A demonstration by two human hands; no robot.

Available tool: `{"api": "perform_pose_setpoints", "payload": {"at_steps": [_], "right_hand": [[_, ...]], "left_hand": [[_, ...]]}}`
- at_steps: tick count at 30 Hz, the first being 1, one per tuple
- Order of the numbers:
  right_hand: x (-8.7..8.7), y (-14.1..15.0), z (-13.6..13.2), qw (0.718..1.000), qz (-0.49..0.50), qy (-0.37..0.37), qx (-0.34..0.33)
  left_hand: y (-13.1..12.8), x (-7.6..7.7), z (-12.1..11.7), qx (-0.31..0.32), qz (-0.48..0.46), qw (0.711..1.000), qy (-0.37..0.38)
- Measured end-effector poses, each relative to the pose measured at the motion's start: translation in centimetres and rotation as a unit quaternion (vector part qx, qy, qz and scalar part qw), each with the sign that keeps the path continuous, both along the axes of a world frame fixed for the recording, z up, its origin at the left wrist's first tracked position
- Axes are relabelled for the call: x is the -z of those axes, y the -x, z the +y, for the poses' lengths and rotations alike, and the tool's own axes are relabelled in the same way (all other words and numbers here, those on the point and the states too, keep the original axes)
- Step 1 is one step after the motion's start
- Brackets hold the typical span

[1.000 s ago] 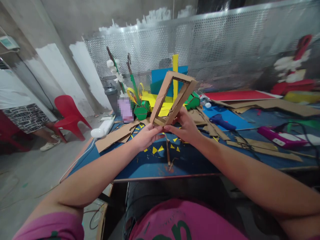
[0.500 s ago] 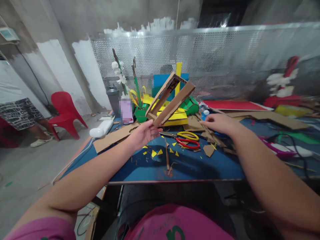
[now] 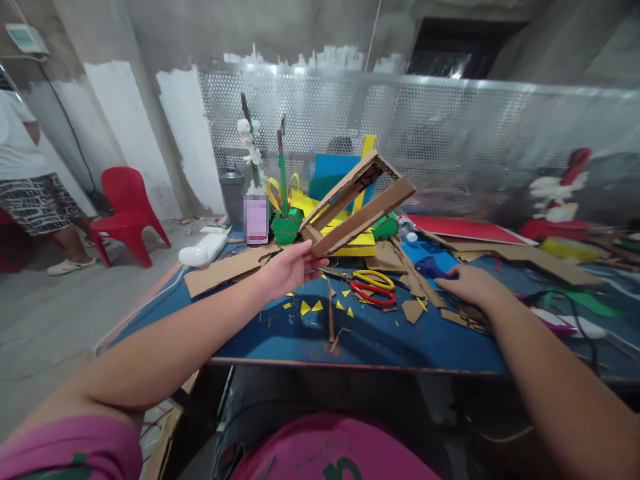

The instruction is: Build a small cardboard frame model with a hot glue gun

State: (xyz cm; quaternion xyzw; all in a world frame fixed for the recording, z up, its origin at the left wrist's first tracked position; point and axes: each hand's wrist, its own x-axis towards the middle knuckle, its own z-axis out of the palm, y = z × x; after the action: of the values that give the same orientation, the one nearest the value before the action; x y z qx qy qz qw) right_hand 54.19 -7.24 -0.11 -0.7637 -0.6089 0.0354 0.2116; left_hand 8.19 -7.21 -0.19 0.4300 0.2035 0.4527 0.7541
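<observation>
My left hand (image 3: 289,268) is closed on the near corner of a brown cardboard frame (image 3: 361,207) and holds it tilted above the blue table (image 3: 380,333). My right hand (image 3: 467,285) reaches out low to the right, over cardboard scraps, just short of a blue glue gun (image 3: 431,268). Its fingers point away and curl slightly; whether they hold anything is hidden. Red and yellow scissors (image 3: 373,285) lie on the table between my hands.
Yellow paper triangles (image 3: 310,307) and cardboard strips (image 3: 227,269) litter the table. Green and yellow paper crafts (image 3: 286,223) stand at the back before a perforated metal screen (image 3: 450,133). A red chair (image 3: 127,217) and a standing person (image 3: 30,180) are at the left.
My right hand let go of the cardboard frame and swung right and down toward the glue gun. The frame tipped flatter in my left hand, uncovering the scissors.
</observation>
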Motion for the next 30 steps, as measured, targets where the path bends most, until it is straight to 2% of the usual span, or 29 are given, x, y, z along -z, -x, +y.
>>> {"api": "perform_pose_setpoints", "payload": {"at_steps": [4,7,12,14,18,22,25,30], "right_hand": [[-0.3,0.0,-0.7,0.994,0.106,-0.031,-0.015],[-0.5,1.0,-1.5,0.973,0.222,-0.059,-0.035],[-1.1,5.8,-3.4,0.884,0.422,-0.119,-0.164],[-1.2,8.4,-4.0,0.850,0.468,-0.108,-0.216],[-1.3,12.7,-4.4,0.801,0.517,-0.065,-0.295],[-1.6,15.2,-4.1,0.769,0.532,-0.034,-0.353],[-1.6,16.0,-3.7,0.758,0.523,-0.041,-0.389],[-0.8,16.0,-3.0,0.785,0.461,-0.063,-0.408]], "left_hand": [[0.2,0.0,0.1,0.001,-0.012,1.000,0.004],[0.2,-0.1,-0.1,0.011,-0.008,1.000,0.010],[-0.1,-0.2,-0.6,0.023,0.004,0.999,0.024],[-0.2,-0.1,-0.8,0.023,0.003,0.999,0.025],[-0.2,-0.1,-1.0,0.033,0.001,0.999,0.012],[0.0,-0.2,-1.0,0.040,0.000,0.999,0.003],[-0.1,0.1,-0.9,0.049,0.000,0.999,0.011],[-0.6,0.7,-0.9,0.070,0.008,0.997,0.020]]}}
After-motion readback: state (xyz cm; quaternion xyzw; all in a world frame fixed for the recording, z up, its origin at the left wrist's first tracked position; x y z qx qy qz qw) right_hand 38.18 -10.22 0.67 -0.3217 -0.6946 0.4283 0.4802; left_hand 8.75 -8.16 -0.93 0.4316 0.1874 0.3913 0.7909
